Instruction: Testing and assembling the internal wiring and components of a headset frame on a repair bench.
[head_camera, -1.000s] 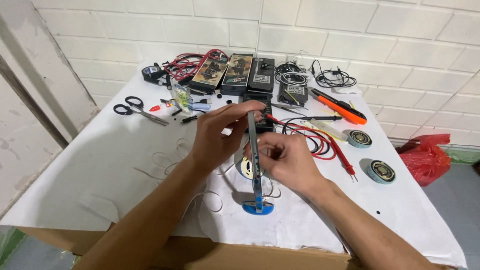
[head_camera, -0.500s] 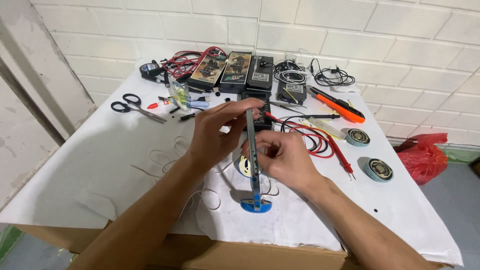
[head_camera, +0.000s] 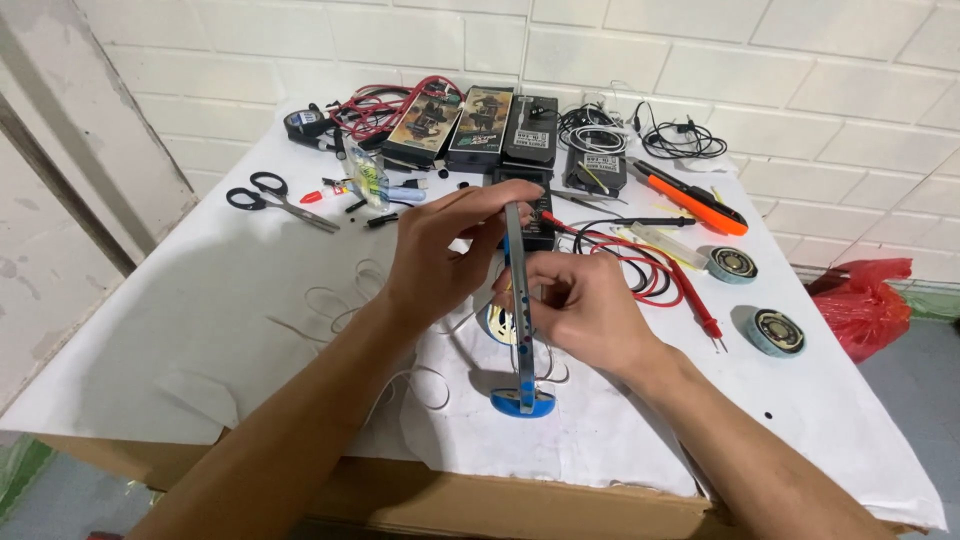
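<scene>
A thin grey panel is being held edge-on, long axis running near to far, grasped by the left hand at its far end and the right hand midway.

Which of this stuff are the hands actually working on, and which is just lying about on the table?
In hand:
left hand
right hand
upright grey strip
blue base

Lying about:
scissors
orange knife
red probe leads
two round speakers
black boxes
red bag
</scene>
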